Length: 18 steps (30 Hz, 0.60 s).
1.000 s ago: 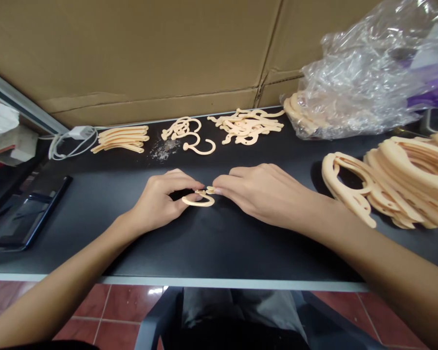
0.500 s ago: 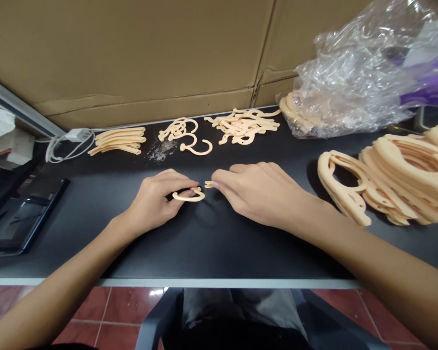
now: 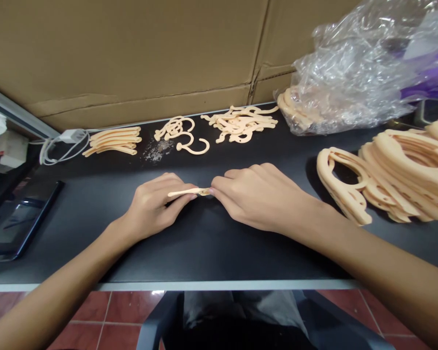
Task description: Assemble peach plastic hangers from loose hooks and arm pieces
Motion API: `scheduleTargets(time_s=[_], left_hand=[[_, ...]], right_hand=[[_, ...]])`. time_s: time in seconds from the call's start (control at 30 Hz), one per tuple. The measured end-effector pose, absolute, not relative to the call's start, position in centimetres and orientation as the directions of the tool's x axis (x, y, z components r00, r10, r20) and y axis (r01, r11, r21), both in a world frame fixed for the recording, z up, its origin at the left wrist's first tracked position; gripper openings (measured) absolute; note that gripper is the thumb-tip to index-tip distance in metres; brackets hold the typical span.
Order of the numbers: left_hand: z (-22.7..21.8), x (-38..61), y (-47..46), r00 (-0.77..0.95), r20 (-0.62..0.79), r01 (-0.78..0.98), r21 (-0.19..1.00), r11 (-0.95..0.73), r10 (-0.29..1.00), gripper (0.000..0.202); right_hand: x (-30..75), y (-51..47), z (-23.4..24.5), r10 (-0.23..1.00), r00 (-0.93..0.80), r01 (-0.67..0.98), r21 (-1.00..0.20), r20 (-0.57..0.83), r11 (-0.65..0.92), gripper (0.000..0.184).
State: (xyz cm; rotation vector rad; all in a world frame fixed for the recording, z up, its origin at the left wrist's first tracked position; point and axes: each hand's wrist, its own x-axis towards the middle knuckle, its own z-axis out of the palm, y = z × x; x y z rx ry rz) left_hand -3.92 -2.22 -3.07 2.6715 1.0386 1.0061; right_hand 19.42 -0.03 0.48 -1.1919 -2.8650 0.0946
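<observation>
Pinched between the thumb and fingers of my left hand (image 3: 160, 201) is a cream plastic hanger hook (image 3: 182, 192), seen nearly edge-on. My right hand (image 3: 255, 194) is closed on a small two-jawed clipper (image 3: 205, 192), most of it hidden in the fingers. The clipper's tip touches the hook's right end, between the two hands. Beyond my left hand lie a loose hook (image 3: 195, 146) and a small heap of hooks (image 3: 173, 127). Tiny pale scraps (image 3: 156, 151) are scattered beside them.
Behind stand a row of cream bars (image 3: 113, 140), a larger hook pile (image 3: 244, 124) and a clear plastic bag (image 3: 350, 73). Stacked hanger parts (image 3: 405, 170) occupy the right side. A phone (image 3: 25, 218) and a white charger cable (image 3: 63, 150) are at left.
My left hand has turned the hook from a visible curve to nearly edge-on. The gap between the hook and the clipper has closed. The view has shifted slightly.
</observation>
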Motion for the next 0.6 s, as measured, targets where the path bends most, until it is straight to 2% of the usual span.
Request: scheduleTargets(time_s=[0.17, 0.3, 0.6], left_hand=[[-3.29, -3.86, -2.25, 0.526, 0.589, 0.571, 0.29, -0.768, 0.613, 0.013], [-3.34, -3.82, -2.46, 0.521, 0.574, 0.604, 0.274, -0.748, 0.631, 0.014], [-3.5, -3.92, -2.69, 0.529, 0.619, 0.613, 0.195, -0.766, 0.581, 0.02]], right_hand=[[19.52, -0.01, 0.51, 0.709, -0.705, 0.705, -0.101, 0.014, 0.702, 0.033], [19.51, 0.0, 0.61, 0.718, -0.696, 0.712, -0.124, 0.001, 0.691, 0.033], [19.48, 0.03, 0.74, 0.725, -0.688, 0.717, -0.184, -0.029, 0.673, 0.035]])
